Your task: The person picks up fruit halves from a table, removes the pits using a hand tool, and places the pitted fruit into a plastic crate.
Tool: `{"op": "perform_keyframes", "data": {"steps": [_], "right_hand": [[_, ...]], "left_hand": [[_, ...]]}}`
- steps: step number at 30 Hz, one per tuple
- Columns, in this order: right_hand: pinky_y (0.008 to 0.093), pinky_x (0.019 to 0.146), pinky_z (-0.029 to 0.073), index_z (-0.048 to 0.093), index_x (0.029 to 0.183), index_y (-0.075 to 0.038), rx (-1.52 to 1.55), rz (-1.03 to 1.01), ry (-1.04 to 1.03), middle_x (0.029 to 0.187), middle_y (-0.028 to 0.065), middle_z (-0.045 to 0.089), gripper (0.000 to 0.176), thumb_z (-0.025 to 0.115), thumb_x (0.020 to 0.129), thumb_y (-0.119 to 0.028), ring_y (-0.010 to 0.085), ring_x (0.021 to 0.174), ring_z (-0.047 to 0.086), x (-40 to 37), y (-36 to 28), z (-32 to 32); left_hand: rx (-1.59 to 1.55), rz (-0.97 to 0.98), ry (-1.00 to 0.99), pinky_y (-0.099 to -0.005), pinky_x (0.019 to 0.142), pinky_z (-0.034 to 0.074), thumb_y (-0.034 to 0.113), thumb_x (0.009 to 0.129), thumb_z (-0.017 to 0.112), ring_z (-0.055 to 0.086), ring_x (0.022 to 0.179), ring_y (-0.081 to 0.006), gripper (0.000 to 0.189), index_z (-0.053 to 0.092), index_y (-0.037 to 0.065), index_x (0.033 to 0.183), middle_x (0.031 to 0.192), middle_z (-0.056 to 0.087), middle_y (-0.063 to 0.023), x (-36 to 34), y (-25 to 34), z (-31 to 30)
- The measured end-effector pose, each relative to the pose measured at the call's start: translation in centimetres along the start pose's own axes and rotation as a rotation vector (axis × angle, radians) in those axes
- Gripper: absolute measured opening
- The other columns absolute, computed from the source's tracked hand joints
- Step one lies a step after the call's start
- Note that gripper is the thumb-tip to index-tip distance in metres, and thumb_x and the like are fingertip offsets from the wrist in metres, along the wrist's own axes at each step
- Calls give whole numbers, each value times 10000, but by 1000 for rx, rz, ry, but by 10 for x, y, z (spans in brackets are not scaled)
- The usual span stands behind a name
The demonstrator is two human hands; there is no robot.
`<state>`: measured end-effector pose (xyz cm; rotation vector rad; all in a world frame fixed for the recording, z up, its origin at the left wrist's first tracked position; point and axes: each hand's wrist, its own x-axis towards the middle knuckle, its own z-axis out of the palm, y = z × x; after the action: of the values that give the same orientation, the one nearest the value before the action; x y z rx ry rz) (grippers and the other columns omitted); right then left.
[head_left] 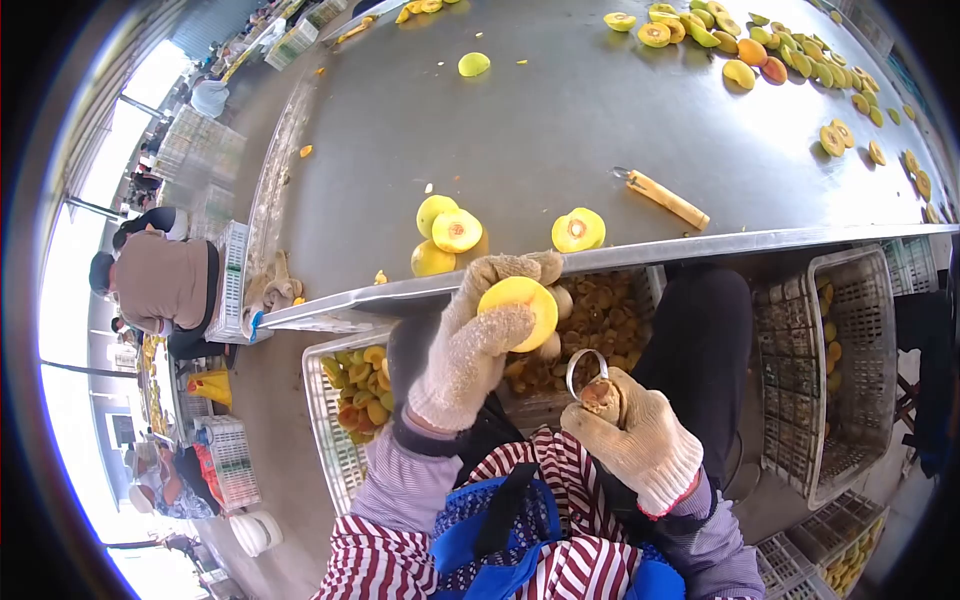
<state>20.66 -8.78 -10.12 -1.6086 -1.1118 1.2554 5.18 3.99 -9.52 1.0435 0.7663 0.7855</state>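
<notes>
My left hand [475, 340], in a pale knitted glove, holds a yellow fruit half [522, 308] just below the front edge of the metal table [400, 130]. My right hand [630, 425], also gloved, is closed around a tool with a metal ring [586, 372] standing up from it; something brown shows by the thumb. The ring is apart from the fruit, below and right of it. On the table near the edge lie a cut fruit [457, 231] among whole-looking yellow ones and another fruit half [578, 230]. A wooden-handled tool [665, 200] lies to their right.
Below my hands is a container of brownish pieces [600, 310]. A white crate of fruit [325, 400] stands left, a large crate [860, 350] right. Many halves [700, 30] lie at the table's far right. Seated at left is a person [165, 280].
</notes>
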Motion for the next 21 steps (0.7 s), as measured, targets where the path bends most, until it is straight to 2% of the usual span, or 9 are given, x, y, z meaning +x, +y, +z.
{"op": "perform_keyframes", "data": {"steps": [2, 3, 5, 6, 15, 18, 20, 21], "right_hand": [[352, 553, 493, 628, 911, -34, 36, -33, -8, 635, 118, 592, 277, 770, 893, -272, 281, 545, 619, -2, -6, 1], [352, 553, 493, 628, 911, -34, 34, -33, -6, 635, 118, 592, 277, 770, 893, -272, 281, 545, 619, -2, -5, 3], [362, 542, 495, 626, 896, -33, -21, -135, 25, 637, 123, 599, 264, 770, 890, -254, 294, 555, 633, -3, -2, 6], [362, 542, 495, 626, 896, -33, -21, -134, 25, 637, 123, 599, 264, 770, 890, -254, 294, 555, 633, -3, -3, 6], [389, 538, 521, 628, 911, -21, -117, -176, 76, 680, 152, 637, 268, 774, 877, -243, 328, 598, 668, -11, -4, 10], [387, 566, 531, 635, 946, -17, -24, -173, 53, 732, 163, 665, 263, 757, 894, -244, 324, 635, 683, -13, -1, 15], [368, 611, 531, 640, 982, -16, 185, -47, -43, 772, 147, 684, 271, 734, 917, -263, 271, 661, 689, -12, 3, 15], [368, 611, 531, 640, 982, -16, 184, -44, -42, 772, 147, 684, 271, 734, 917, -263, 271, 661, 689, -13, 2, 13]], "left_hand": [[-43, -51, 13, -347, 853, 585, 480, 972, 624, 681, 949, -205, 584, 548, 31, 1338, 1208, 652, -155, -11, 3, 12], [-44, -50, 12, -347, 853, 585, 480, 972, 624, 681, 949, -205, 584, 548, 31, 1338, 1208, 652, -155, -11, -3, 11], [-59, 35, -126, -306, 918, 552, 534, 1030, 514, 648, 1076, -184, 630, 506, 10, 1379, 1221, 644, -146, -13, -18, 4], [49, 24, -117, -308, 944, 539, 577, 1047, 409, 642, 1107, -188, 671, 504, 14, 1401, 1230, 646, -149, -16, -16, 5], [61, 72, -41, -342, 979, 522, 536, 1053, 448, 647, 1098, -196, 647, 540, -16, 1377, 1240, 655, -155, -37, -16, 31], [11, 130, 17, -344, 971, 525, 511, 1053, 473, 651, 1085, -193, 629, 539, -23, 1377, 1249, 655, -154, -43, -23, 42], [53, 206, 36, -321, 918, 539, 476, 1054, 500, 659, 1027, -177, 592, 560, -28, 1359, 1215, 670, -134, -43, -19, 46], [51, 203, 35, -321, 918, 539, 476, 1054, 500, 659, 1027, -177, 592, 560, -28, 1359, 1215, 670, -134, -42, -13, 45]]}}
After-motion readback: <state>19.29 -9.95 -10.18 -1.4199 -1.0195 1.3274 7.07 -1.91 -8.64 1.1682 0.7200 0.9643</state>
